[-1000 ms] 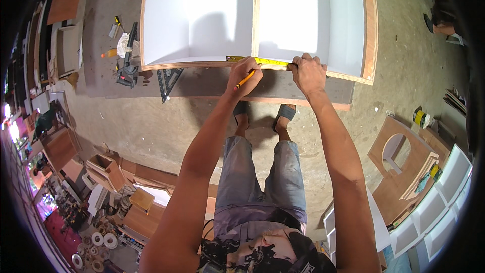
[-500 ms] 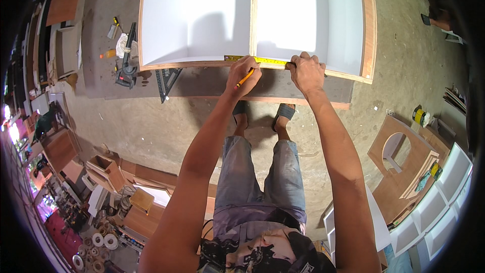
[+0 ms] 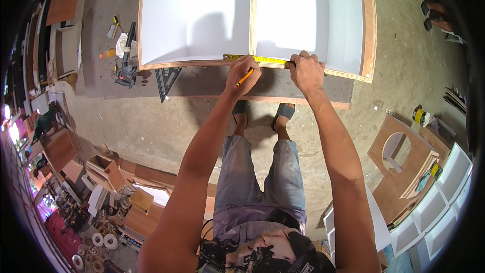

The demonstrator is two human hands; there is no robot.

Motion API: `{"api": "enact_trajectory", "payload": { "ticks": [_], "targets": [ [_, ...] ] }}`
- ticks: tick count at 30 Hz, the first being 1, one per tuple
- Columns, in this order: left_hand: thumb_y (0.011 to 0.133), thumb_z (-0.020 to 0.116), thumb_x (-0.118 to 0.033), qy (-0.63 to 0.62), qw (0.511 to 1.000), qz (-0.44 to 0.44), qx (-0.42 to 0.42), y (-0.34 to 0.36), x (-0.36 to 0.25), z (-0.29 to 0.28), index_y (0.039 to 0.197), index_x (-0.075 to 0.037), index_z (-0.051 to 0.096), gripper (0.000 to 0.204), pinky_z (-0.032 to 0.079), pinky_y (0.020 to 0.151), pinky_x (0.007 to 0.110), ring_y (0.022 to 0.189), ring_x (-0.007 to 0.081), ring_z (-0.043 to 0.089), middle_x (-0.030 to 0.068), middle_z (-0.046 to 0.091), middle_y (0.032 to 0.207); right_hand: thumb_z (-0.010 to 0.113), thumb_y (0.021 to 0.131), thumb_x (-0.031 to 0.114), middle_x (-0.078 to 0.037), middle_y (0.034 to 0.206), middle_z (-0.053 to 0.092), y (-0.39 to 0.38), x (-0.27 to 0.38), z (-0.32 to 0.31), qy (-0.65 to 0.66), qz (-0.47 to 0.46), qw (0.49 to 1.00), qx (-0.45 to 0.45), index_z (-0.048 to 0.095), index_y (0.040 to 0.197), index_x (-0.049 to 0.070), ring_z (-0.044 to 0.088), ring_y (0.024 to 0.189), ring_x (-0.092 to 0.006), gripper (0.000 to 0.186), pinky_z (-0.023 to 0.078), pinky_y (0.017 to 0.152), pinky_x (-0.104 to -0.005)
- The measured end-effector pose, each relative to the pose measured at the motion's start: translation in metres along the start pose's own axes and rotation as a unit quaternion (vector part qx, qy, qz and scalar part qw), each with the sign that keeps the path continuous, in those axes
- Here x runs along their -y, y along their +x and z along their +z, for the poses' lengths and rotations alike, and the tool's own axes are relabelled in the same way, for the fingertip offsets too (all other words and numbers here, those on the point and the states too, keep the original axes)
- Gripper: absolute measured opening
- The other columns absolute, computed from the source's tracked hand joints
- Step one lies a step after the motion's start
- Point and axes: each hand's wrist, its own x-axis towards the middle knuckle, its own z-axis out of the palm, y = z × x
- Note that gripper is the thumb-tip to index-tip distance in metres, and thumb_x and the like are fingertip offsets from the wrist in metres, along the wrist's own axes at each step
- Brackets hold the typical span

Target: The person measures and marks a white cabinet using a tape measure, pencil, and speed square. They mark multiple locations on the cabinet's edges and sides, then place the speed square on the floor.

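Note:
Across the near edge of an open wooden cabinet box [image 3: 172, 64] with white inner faces lies the yellow blade of a tape measure [image 3: 273, 60]. It passes the foot of the box's middle divider [image 3: 252, 15]. My left hand [image 3: 240, 75] is closed, with a yellow pencil [image 3: 246, 76] slanting out of it, and presses on the blade and the edge near the divider. Further right, my right hand [image 3: 308, 73] is closed over the other end of the tape. Its fingers hide most of what they grip, though a dark piece shows beside them.
A black triangular square [image 3: 165, 83] and a black tool [image 3: 126, 73] lie left of the box, near an orange bottle [image 3: 107, 53]. On the right stand a plywood panel with a round hole [image 3: 376, 144] and white shelving [image 3: 406, 235]. Another person's sandalled foot [image 3: 437, 24] shows at upper right.
My hands, the tape and the pencil hold nearly the same place. At the upper right, a second foot of the other person has come into view.

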Motion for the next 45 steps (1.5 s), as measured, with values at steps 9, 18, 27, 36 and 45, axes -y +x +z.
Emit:
{"api": "enact_trajectory", "payload": {
  "ticks": [9, 18, 27, 36, 45],
  "targets": [
    [0.099, 0.057, -0.018, -0.34, 0.904, -0.224, -0.132, 0.002, -0.004, -0.016, 0.094, 0.003, 0.064, 0.023, 0.054, 0.072, 0.026, 0.076, 0.0129, 0.066, 0.0073, 0.07, 0.084, 0.064, 0.09, 0.034, -0.004, 0.107, 0.066, 0.0, 0.0, -0.001, -0.002, 0.009, 1.0, 0.022, 0.073, 0.104, 0.017, 0.059, 0.105, -0.0264, 0.024, 0.043, 0.091, -0.0505],
    [0.104, 0.049, -0.038, -0.267, 0.907, -0.259, -0.198, -0.077, 0.026, -0.046, 0.11, 0.002, 0.064, 0.043, 0.055, 0.065, 0.026, 0.067, 0.0123, 0.066, 0.0086, 0.07, 0.077, 0.064, 0.09, 0.035, -0.005, 0.105, 0.065, -0.001, 0.001, -0.003, 0.005, -0.002, 1.0, 0.003, 0.074, 0.101, 0.017, 0.059, 0.104, -0.0272, 0.023, 0.043, 0.09, -0.0502],
    [0.103, 0.048, -0.042, -0.318, 0.879, -0.291, -0.201, -0.162, 0.0, -0.038, 0.117, -0.001, 0.062, 0.045, 0.053, 0.068, 0.025, 0.073, 0.0125, 0.067, 0.009, 0.072, 0.094, 0.069, 0.087, 0.026, -0.007, 0.093, 0.064, -0.061, -0.015, -0.001, 0.178, -0.121, 0.969, -0.118, 0.074, 0.089, 0.012, 0.059, 0.094, -0.0291, 0.016, 0.044, 0.085, -0.0443],
    [0.094, 0.068, -0.018, -0.416, 0.824, -0.339, -0.181, -0.179, -0.04, -0.052, 0.105, -0.005, 0.064, 0.018, 0.048, 0.064, 0.022, 0.068, 0.0072, 0.059, -0.0008, 0.064, 0.083, 0.072, 0.087, 0.021, -0.01, 0.077, 0.065, -0.196, -0.013, 0.132, 0.443, -0.042, 0.889, 0.107, 0.069, 0.102, 0.003, 0.062, 0.069, -0.0208, 0.023, 0.05, 0.064, -0.0344],
    [0.086, 0.076, -0.017, -0.222, 0.907, -0.358, -0.012, -0.226, -0.059, -0.013, 0.101, -0.005, 0.061, 0.024, 0.049, 0.07, 0.028, 0.077, 0.0117, 0.061, 0.0021, 0.064, 0.082, 0.063, 0.096, 0.043, -0.006, 0.091, 0.061, -0.195, 0.034, 0.127, 0.585, 0.081, 0.781, 0.204, 0.044, 0.136, 0.001, 0.058, 0.075, -0.012, 0.061, 0.05, 0.061, -0.029]
  ]
}}
